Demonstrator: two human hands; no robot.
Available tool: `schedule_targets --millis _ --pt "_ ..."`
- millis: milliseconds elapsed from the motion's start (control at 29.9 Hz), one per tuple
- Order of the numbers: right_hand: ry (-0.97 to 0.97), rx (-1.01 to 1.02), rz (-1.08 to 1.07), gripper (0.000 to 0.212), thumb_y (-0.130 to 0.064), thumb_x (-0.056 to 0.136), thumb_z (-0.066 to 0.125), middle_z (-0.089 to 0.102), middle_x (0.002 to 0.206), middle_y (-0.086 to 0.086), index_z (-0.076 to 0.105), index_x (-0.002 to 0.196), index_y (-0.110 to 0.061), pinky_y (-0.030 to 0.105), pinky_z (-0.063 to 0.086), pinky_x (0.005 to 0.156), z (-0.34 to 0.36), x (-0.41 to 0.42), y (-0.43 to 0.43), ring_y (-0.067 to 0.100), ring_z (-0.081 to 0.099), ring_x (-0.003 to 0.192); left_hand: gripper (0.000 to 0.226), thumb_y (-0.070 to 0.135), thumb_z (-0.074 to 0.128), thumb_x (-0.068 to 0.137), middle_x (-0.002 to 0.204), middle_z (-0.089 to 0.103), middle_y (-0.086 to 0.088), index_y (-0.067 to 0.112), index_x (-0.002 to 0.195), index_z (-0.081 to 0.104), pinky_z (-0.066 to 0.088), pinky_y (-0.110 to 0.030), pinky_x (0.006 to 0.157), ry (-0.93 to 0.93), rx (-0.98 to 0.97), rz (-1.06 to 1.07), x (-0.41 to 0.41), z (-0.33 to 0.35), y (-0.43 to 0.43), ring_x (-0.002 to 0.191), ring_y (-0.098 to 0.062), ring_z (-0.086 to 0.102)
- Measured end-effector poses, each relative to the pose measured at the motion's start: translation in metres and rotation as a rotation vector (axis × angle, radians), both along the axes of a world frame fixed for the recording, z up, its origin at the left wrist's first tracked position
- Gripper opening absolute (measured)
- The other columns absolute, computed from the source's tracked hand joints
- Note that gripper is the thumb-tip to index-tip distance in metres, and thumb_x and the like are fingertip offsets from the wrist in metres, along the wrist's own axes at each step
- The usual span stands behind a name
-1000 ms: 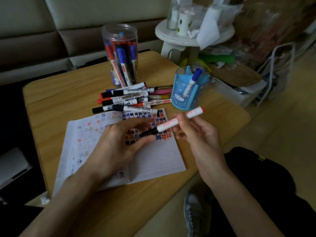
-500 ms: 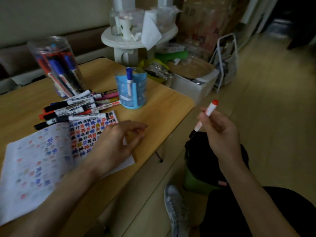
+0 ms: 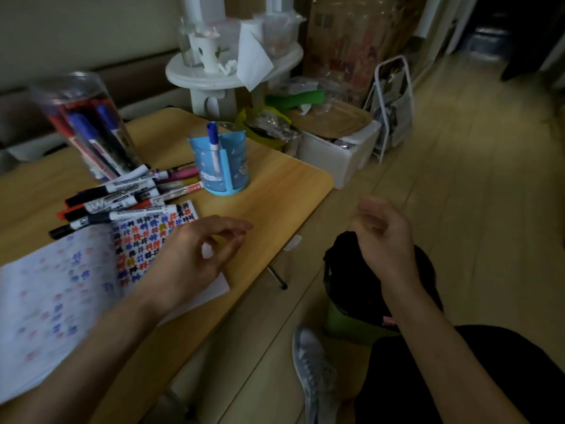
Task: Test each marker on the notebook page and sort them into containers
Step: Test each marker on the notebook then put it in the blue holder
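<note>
Your left hand [image 3: 195, 258] lies slack on the white scribbled notebook page [image 3: 61, 301]. Right of it, your right hand [image 3: 385, 240] hangs slack and empty.

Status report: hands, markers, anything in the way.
Left hand open, resting on notebook. Right hand open over bin, no marker. Markers piled beside blue cup. No obstruction seen.

Illumination: dim, indoor, low contrast. The brightest zone is the floor [image 3: 474, 194] at upper right; the corners fall off to near black. Shadows are soft, with no glare. Motion blur smears the right hand [image 3: 385, 243], the clear jar [image 3: 85, 127] and the left part of the notebook page [image 3: 46, 301]. Wide-angle distortion bends the table [image 3: 275, 185] edge and the floorboards
</note>
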State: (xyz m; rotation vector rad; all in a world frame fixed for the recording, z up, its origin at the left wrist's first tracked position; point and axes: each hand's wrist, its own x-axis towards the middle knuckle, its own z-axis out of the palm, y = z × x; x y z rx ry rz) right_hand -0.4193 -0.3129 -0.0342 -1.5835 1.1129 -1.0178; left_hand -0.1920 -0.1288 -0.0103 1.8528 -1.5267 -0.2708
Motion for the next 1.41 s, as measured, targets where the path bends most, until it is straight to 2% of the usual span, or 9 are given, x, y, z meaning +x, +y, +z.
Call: schedule_targets --millis 167,335,502,703,803,937,1138,1305,1405 --pt "-0.044 0.044 0.24 0.026 -0.022 0.098 0.07 0.068 0.119 -0.013 0.069 0.123 -0.027 0.009 0.052 0.079 0.009 0.059 0.026 -0.002 0.065 0.108 0.024 0.032 0.058 0.1 0.117 0.068 0.026 0.041 0.12 0.069 0.052 -0.02 0.085 0.009 0.017 0.187 0.029 -0.004 0.04 0.105 0.006 0.063" --pt "-0.049 0.065 0.45 0.023 -0.017 0.096 0.071 0.069 0.113 -0.012 0.07 0.117 -0.026 0.012 0.054 0.083 0.014 0.128 0.068 -0.004 0.066 0.102 0.022 0.022 0.06 0.1 0.106 0.071 0.025 0.037 0.108 0.073 0.056 -0.023 0.079 0.104 0.007 0.353 0.057 -0.012 0.082 0.092 0.004 0.068" --pt "-0.013 0.002 0.64 0.025 -0.017 0.095 0.073 0.069 0.112 -0.004 0.069 0.12 -0.018 0.012 0.053 0.082 0.004 0.18 0.098 0.0 0.067 0.099 0.023 0.015 0.061 0.1 0.1 0.072 0.02 0.032 0.108 0.075 0.05 -0.015 0.069 0.158 -0.081 0.443 0.068 -0.012 0.099 0.082 -0.001 0.067" --pt "0.032 -0.134 0.662 0.033 -0.019 0.089 0.08 0.07 0.115 -0.013 0.069 0.119 -0.026 0.03 0.059 0.089 -0.014 0.225 0.105 0.005 0.067 0.102 0.023 0.011 0.062 0.098 0.101 0.07 0.02 0.027 0.109 0.075 0.047 -0.009 0.072 0.155 -0.123 0.486 0.076 -0.007 0.11 0.089 -0.001 0.066" --pt "0.082 -0.263 0.651 0.036 -0.02 0.085 0.082 0.066 0.111 -0.021 0.068 0.117 -0.028 0.03 0.056 0.088 -0.018 0.239 0.106 0.001 0.063 0.104 0.022 0.016 0.062 0.099 0.104 0.071 0.019 0.027 0.113 0.075 0.051 -0.016 0.076 0.121 -0.118 0.523 0.083 -0.008 0.114 0.093 -0.002 0.066" --pt "0.205 -0.493 0.595 0.042 -0.027 0.084 0.079 0.068 0.121 -0.004 0.068 0.124 -0.021 0.05 0.05 0.102 -0.019 0.251 0.089 0.019 0.061 0.116 0.021 0.017 0.061 0.1 0.103 0.069 0.02 0.025 0.115 0.074 0.053 -0.02 0.075 0.114 -0.125 0.528 0.084 -0.008 0.113 0.093 -0.001 0.065" --pt "0.327 -0.514 0.585 0.027 -0.023 0.084 0.084 0.072 0.107 -0.005 0.076 0.11 -0.021 0.053 0.049 0.096 -0.03 0.258 0.089 0.021 0.061 0.106 0.025 0.02 0.06 0.1 0.108 0.069 0.014 0.025 0.122 0.07 0.052 -0.014 0.075 0.089 -0.076 0.527 0.087 -0.013 0.116 0.093 0.0 0.065" --pt "0.159 -0.41 0.683 0.023 -0.027 0.091 0.075 0.073 0.114 -0.009 0.075 0.113 -0.021 0.043 0.054 0.1 -0.012 0.245 0.091 0.009 0.066 0.111 0.037 0.016 0.06 0.101 0.123 0.062 0.011 0.025 0.136 0.054 0.052 -0.012 0.069 0.185 -0.134 0.525 0.088 -0.014 0.117 0.096 0.004 0.064" --pt "-0.002 -0.086 0.791 0.021 -0.02 0.094 0.074 0.076 0.109 -0.005 0.074 0.115 -0.02 0.033 0.059 0.095 0.006 0.227 0.096 0.01 0.071 0.105 0.057 0.016 0.06 0.101 0.135 0.048 0.011 0.031 0.151 0.038 0.056 -0.017 0.069 0.196 -0.166 0.544 0.088 -0.016 0.122 0.093 0.002 0.066"
